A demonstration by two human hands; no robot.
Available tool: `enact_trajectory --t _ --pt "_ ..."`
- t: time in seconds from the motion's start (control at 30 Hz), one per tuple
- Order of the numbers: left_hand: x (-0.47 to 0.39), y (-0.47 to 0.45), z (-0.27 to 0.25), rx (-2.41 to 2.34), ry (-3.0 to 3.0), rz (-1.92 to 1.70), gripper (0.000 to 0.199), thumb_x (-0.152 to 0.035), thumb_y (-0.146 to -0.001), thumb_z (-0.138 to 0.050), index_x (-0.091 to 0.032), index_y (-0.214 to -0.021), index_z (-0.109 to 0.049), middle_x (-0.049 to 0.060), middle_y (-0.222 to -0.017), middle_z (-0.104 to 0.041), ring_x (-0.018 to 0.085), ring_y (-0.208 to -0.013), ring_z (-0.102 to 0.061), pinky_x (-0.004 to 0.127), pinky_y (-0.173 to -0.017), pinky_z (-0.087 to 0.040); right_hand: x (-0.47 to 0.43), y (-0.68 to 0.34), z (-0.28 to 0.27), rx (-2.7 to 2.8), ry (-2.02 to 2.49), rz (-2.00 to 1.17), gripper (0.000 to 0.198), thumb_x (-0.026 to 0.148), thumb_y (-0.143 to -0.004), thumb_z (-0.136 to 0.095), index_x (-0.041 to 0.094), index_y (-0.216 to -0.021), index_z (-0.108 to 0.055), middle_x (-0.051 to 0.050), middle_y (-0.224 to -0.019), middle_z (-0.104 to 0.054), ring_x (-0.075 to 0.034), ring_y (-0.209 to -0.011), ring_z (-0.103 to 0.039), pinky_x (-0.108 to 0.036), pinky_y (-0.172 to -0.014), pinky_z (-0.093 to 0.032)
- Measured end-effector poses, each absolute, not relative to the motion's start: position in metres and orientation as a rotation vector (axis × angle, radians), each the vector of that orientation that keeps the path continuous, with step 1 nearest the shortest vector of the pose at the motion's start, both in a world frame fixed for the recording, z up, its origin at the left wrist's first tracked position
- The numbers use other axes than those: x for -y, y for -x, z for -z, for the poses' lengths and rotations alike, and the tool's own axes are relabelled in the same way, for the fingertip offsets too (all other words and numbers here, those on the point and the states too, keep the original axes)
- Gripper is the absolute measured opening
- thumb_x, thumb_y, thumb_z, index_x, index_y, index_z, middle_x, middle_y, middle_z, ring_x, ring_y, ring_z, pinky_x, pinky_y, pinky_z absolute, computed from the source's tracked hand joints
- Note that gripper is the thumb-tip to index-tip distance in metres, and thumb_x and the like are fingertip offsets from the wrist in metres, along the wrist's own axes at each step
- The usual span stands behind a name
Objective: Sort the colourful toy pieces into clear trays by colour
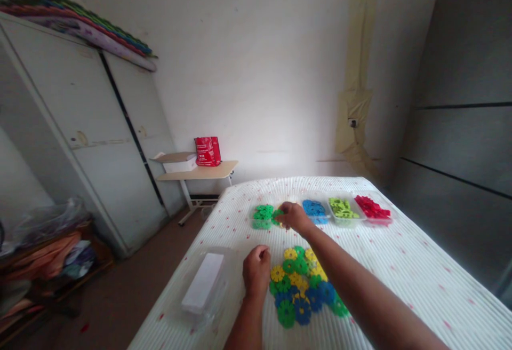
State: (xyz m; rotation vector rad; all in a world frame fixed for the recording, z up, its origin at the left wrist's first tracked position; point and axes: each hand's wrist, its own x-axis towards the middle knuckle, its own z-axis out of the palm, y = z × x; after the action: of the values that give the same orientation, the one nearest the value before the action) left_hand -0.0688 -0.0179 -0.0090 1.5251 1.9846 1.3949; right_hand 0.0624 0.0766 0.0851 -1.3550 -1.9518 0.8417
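My right hand (294, 216) reaches to the far side of the table, its fingers closed on a green flower-shaped plastic piece (277, 215). It is over a tub of which only a little shows behind the fingers, just right of a clear tub of green pieces (263, 212). My left hand (256, 271) rests nearer, curled shut with nothing visible in it. Beside it, partly under my right forearm, lies a spread of green, yellow and blue flower-shaped pieces (296, 281).
Clear tubs of blue (314, 209), lime (342, 208) and red pieces (372, 207) continue the row rightward. At the left lies a clear container with a white box (203, 281) on the striped tablecloth (404, 280). A side table (200, 173) bearing a red bag (208, 151) stands beyond.
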Motion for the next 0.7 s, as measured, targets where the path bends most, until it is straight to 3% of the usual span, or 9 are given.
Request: enact_trajectory --t 0.1,0.17,0.33,0.7 --pt "0.019 0.07 0.009 -1.981 -1.529 -1.398 0.023 -0.022 -0.074 -0.047 -0.018 -0.08 -0.068 0.004 -0.082 -0.072 0.018 -0.08 -0.065 0.025 -0.075 -0.046 -0.091 -0.046 -0.095 1.876 1.365 -0.741 0.029 0.015 -0.073 -0.061 0.016 -0.102 -0.058 -0.004 -0.083 -0.068 -0.009 -0.057 -0.06 -0.019 -0.052 -0.045" --pt "0.019 0.07 0.009 -1.977 -1.535 -1.399 0.023 -0.021 -0.075 -0.047 -0.018 -0.08 -0.068 0.004 -0.081 -0.072 0.018 -0.079 -0.065 0.025 -0.074 -0.046 -0.094 -0.046 -0.095 1.864 1.385 -0.661 0.029 0.012 -0.071 -0.06 0.017 -0.1 -0.061 -0.005 -0.093 -0.067 -0.011 -0.068 -0.062 -0.021 -0.06 -0.046" --pt "0.018 0.07 0.01 -1.979 -1.545 -1.388 0.023 -0.022 -0.074 -0.047 -0.019 -0.079 -0.069 0.004 -0.082 -0.072 0.018 -0.08 -0.065 0.024 -0.074 -0.046 -0.083 -0.083 -0.078 1.952 1.446 -0.531 0.021 0.007 -0.067 -0.054 0.016 -0.081 -0.067 -0.004 -0.081 -0.069 -0.015 -0.077 -0.062 -0.022 -0.069 -0.044" --pt "0.016 0.07 0.012 -1.995 -1.543 -1.371 0.023 -0.023 -0.074 -0.047 -0.019 -0.078 -0.069 0.004 -0.08 -0.072 0.018 -0.078 -0.065 0.025 -0.073 -0.047 -0.053 -0.185 -0.032 2.044 1.621 -0.429 0.024 0.01 -0.071 -0.048 0.017 -0.083 -0.068 -0.005 -0.085 -0.07 -0.016 -0.079 -0.063 -0.022 -0.07 -0.043"
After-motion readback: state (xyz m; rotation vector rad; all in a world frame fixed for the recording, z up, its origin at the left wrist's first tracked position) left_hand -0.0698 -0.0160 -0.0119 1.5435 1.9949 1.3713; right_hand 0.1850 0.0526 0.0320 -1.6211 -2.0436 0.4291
